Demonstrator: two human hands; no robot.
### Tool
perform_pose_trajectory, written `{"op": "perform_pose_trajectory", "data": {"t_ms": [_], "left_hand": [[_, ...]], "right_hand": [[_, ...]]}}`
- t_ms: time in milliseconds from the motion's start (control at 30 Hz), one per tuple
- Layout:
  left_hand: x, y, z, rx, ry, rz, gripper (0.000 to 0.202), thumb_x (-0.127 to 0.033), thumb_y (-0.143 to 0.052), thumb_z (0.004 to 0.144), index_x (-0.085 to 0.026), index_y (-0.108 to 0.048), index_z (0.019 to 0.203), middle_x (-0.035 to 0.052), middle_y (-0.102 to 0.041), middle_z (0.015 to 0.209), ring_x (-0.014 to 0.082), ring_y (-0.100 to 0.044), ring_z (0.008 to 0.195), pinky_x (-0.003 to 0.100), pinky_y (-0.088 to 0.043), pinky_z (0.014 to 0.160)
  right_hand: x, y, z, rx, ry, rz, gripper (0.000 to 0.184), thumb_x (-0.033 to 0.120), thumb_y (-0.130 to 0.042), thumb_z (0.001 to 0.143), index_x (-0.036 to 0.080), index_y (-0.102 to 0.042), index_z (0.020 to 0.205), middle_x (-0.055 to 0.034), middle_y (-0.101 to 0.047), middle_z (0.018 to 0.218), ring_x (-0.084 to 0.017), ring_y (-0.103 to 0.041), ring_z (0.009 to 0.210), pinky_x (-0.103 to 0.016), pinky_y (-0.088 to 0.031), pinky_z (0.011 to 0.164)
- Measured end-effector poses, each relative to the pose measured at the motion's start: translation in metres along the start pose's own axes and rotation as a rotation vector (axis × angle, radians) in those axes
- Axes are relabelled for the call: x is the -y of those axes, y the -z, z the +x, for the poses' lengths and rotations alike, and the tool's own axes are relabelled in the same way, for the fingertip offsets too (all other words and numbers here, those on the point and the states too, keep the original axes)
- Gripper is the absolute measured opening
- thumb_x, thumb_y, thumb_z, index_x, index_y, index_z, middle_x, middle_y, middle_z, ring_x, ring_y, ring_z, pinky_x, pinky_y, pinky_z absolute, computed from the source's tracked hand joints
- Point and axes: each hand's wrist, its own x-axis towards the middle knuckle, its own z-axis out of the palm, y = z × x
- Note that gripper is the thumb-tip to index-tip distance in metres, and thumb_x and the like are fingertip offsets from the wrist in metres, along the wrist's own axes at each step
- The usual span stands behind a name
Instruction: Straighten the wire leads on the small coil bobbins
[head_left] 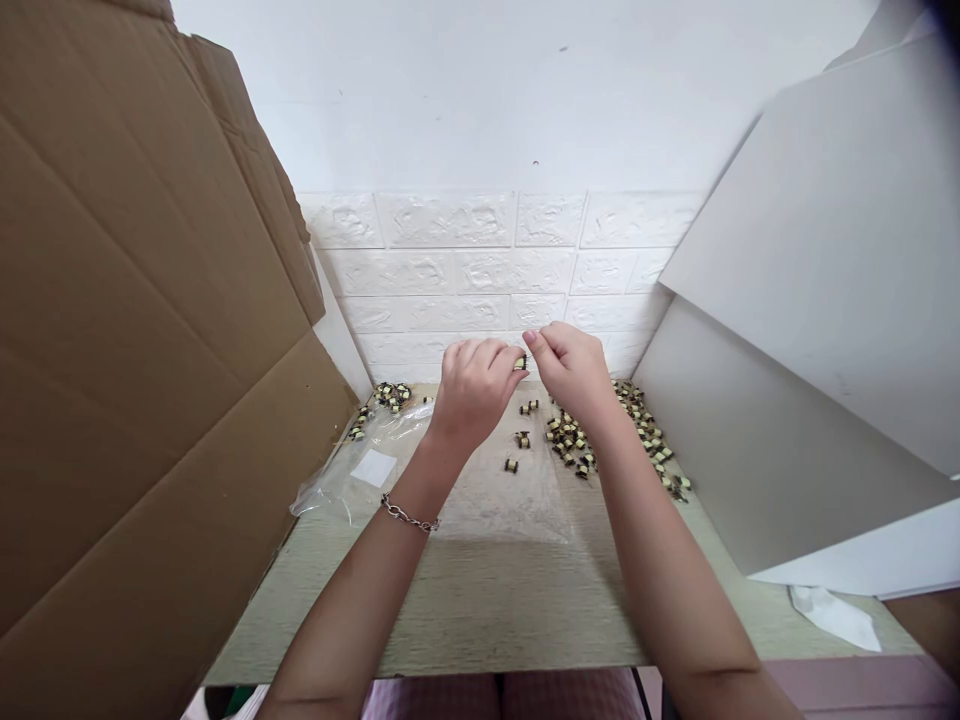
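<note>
Between the fingertips of my left hand is a small transformer coil, wrapped in yellow with dark pins along its end. My right hand is raised close beside it, thumb pressed against curled fingers; what it pinches, if anything, is too small to make out. Below the hands, a few loose coils lie on a clear plastic bag. A large pile of similar coils spreads under and beyond my right forearm. Another, smaller heap sits at the back left.
A brown cardboard sheet walls the left side, and white panels close the right. White brick-pattern wall stands behind the wooden table. A white label lies on the bag, and a white scrap at front right.
</note>
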Motion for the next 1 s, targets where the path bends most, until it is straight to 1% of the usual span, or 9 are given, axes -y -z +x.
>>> {"op": "perform_pose_trajectory", "data": {"t_ms": [67,100,167,300,400,533,700,867,1000], "left_hand": [[-0.001,0.0,0.0,0.0,0.012,-0.018,0.018,-0.032,-0.045,0.081,-0.021,-0.052,0.092,0.0033,-0.057,0.085,0.0186,-0.047,0.08,0.032,-0.03,0.073],[-0.001,0.0,0.0,0.001,0.019,-0.032,0.018,-0.033,-0.045,0.081,-0.021,-0.052,0.093,0.0031,-0.058,0.086,0.0183,-0.047,0.081,0.032,-0.03,0.074],[-0.001,0.001,0.0,-0.003,0.036,-0.065,0.019,-0.034,-0.045,0.081,-0.021,-0.052,0.093,0.0029,-0.058,0.087,0.0178,-0.048,0.082,0.032,-0.031,0.075],[0.0,0.001,0.001,-0.03,0.069,-0.119,0.02,-0.036,-0.044,0.081,-0.021,-0.053,0.091,0.0022,-0.059,0.087,0.0171,-0.048,0.082,0.031,-0.031,0.075],[-0.001,0.003,0.002,-0.063,0.085,-0.175,0.02,-0.036,-0.044,0.081,-0.021,-0.053,0.09,0.0014,-0.06,0.087,0.0161,-0.049,0.082,0.031,-0.031,0.076],[-0.005,0.006,0.003,-0.116,0.133,-0.277,0.019,-0.036,-0.048,0.08,-0.02,-0.054,0.088,0.0004,-0.061,0.087,0.0145,-0.051,0.084,0.029,-0.032,0.078],[-0.007,0.009,0.004,-0.162,0.21,-0.329,0.02,-0.036,-0.052,0.077,-0.021,-0.056,0.088,-0.0001,-0.061,0.085,0.0139,-0.051,0.079,0.029,-0.033,0.078],[-0.009,0.012,0.005,-0.164,0.228,-0.361,0.019,-0.035,-0.053,0.077,-0.02,-0.057,0.087,0.0006,-0.061,0.085,0.0139,-0.051,0.079,0.029,-0.033,0.079],[-0.011,0.014,0.006,-0.168,0.245,-0.417,0.017,-0.033,-0.054,0.076,-0.02,-0.057,0.086,0.001,-0.061,0.085,0.0138,-0.051,0.078,0.029,-0.034,0.078]], "right_hand": [[-0.003,-0.001,0.0,-0.013,0.042,0.061,0.036,0.037,-0.034,0.086,0.019,-0.039,0.055,-0.0004,-0.043,0.061,-0.012,-0.042,0.061,-0.026,-0.03,0.058],[-0.004,-0.001,0.0,-0.017,0.039,0.108,0.035,0.038,-0.034,0.086,0.018,-0.043,0.058,-0.0009,-0.045,0.063,-0.012,-0.044,0.064,-0.026,-0.032,0.06],[-0.005,-0.002,-0.001,-0.008,-0.021,0.215,0.036,0.04,-0.034,0.086,0.018,-0.046,0.06,-0.0003,-0.047,0.062,-0.012,-0.045,0.063,-0.025,-0.033,0.06],[-0.001,-0.002,-0.002,0.05,-0.169,0.418,0.042,0.046,-0.034,0.084,0.018,-0.042,0.053,0.0028,-0.042,0.049,-0.009,-0.04,0.051,-0.024,-0.031,0.053],[0.003,-0.001,-0.002,0.069,-0.214,0.535,0.044,0.048,-0.035,0.083,0.018,-0.041,0.051,0.004,-0.039,0.046,-0.008,-0.038,0.046,-0.023,-0.031,0.05],[0.006,0.0,-0.002,0.063,-0.228,0.653,0.044,0.047,-0.036,0.083,0.018,-0.04,0.051,0.0047,-0.038,0.044,-0.007,-0.036,0.043,-0.022,-0.03,0.048],[0.01,0.0,-0.002,0.048,-0.195,0.726,0.043,0.046,-0.037,0.083,0.017,-0.038,0.051,0.0047,-0.037,0.045,-0.006,-0.036,0.043,-0.022,-0.029,0.047],[0.011,0.0,-0.002,0.007,-0.186,0.739,0.043,0.047,-0.039,0.082,0.017,-0.036,0.051,0.0047,-0.034,0.046,-0.006,-0.035,0.044,-0.022,-0.027,0.046],[0.01,-0.001,-0.002,0.003,-0.199,0.809,0.043,0.046,-0.04,0.082,0.017,-0.035,0.051,0.005,-0.033,0.046,-0.005,-0.032,0.043,-0.022,-0.025,0.044]]}}
